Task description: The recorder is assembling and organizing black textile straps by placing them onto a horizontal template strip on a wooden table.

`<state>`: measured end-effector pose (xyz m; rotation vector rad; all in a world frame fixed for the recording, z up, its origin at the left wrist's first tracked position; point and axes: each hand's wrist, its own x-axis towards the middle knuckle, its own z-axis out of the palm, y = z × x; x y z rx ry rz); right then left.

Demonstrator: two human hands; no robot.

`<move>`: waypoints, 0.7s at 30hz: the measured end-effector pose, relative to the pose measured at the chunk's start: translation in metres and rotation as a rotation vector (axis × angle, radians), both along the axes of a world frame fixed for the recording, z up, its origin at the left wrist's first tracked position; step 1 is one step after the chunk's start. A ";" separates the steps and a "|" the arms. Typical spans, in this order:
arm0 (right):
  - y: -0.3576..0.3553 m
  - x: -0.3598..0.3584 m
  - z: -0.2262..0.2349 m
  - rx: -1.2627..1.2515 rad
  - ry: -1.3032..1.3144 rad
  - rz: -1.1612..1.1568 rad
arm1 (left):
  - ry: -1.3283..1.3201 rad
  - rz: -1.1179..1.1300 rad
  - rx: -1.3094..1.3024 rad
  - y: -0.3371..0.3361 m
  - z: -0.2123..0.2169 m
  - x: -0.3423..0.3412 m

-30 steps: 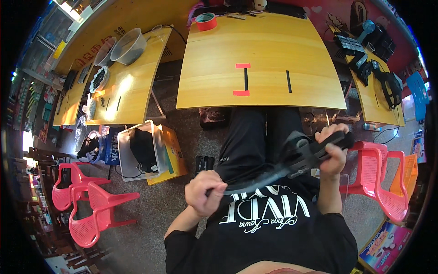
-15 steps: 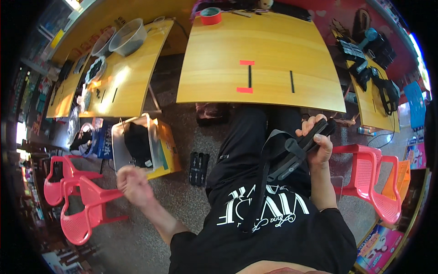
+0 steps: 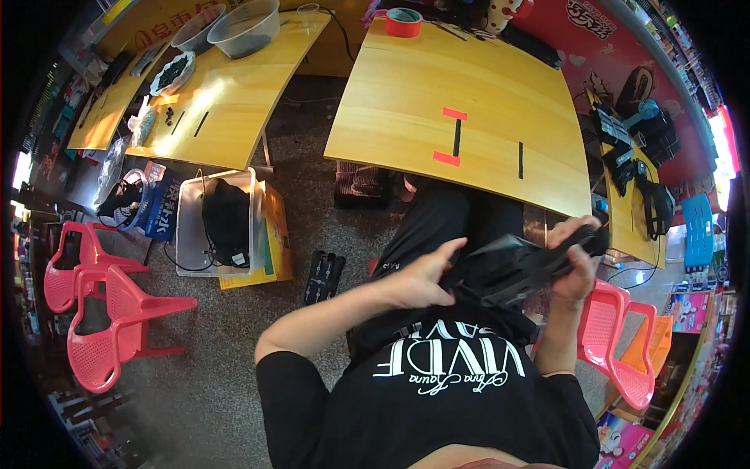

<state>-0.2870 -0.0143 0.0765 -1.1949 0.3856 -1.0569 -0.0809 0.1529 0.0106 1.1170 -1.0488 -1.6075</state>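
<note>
Above my lap, my right hand [image 3: 574, 262] is closed around one end of a black padded strap [image 3: 508, 272] with loose bands, blurred by motion. The strap stretches leftward from that hand across my thighs. My left hand [image 3: 428, 275] is at the strap's left end, thumb stretched upward and apart from the fingers. Some of its fingertips lie behind or against the black material, and I cannot tell whether they touch it. More black fabric hangs over my shirt below.
Ahead is a yellow wooden table [image 3: 422, 78] with red tape marks and a red tape roll [image 3: 403, 23]. A clear bin [image 3: 181, 234] holding black material stands on the left floor beside black pouches [image 3: 324, 277]. Pink chairs [image 3: 117, 313] flank me on both sides.
My left hand has swung rightward from beside the bin to the strap's left end. My right hand keeps its hold and has shifted slightly right; the strap now lies more level. The view has turned.
</note>
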 end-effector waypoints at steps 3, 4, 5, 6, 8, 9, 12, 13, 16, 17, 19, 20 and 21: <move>-0.019 -0.021 0.005 0.345 -0.195 0.203 | 0.243 -0.183 0.107 0.021 0.033 0.043; -0.013 -0.019 0.006 0.325 -0.170 0.310 | 0.081 -0.199 -0.079 0.027 0.041 0.046; -0.008 -0.015 0.009 0.267 -0.122 0.313 | -0.084 -0.214 -0.261 0.033 0.044 0.049; -0.001 -0.011 0.013 0.273 -0.102 0.345 | -0.085 -0.200 -0.243 0.042 0.042 0.054; 0.013 -0.002 0.020 0.287 -0.028 0.336 | -0.306 -0.219 -0.485 0.057 0.045 0.066; 0.016 0.003 0.024 0.297 0.003 0.344 | -0.170 -0.372 -0.305 0.064 0.054 0.067; 0.024 0.016 0.040 0.292 0.024 0.402 | -0.166 -0.246 -0.500 0.092 0.057 0.065; 0.023 0.022 0.045 0.245 0.022 0.463 | -0.163 -0.244 -0.498 0.098 0.056 0.067; 0.028 0.031 0.045 0.219 0.037 0.529 | 0.062 -0.222 -0.367 0.116 0.043 0.061; 0.030 0.031 0.044 0.240 0.050 0.536 | 0.070 -0.225 -0.375 0.115 0.037 0.062; 0.025 0.034 0.044 0.240 0.093 0.509 | 0.133 -0.295 -0.267 0.114 0.031 0.060; 0.025 0.039 0.044 0.274 0.122 0.483 | 0.198 -0.200 -0.179 0.113 0.028 0.054; 0.026 0.045 0.044 0.305 0.149 0.455 | 0.255 -0.172 0.084 0.112 0.021 0.052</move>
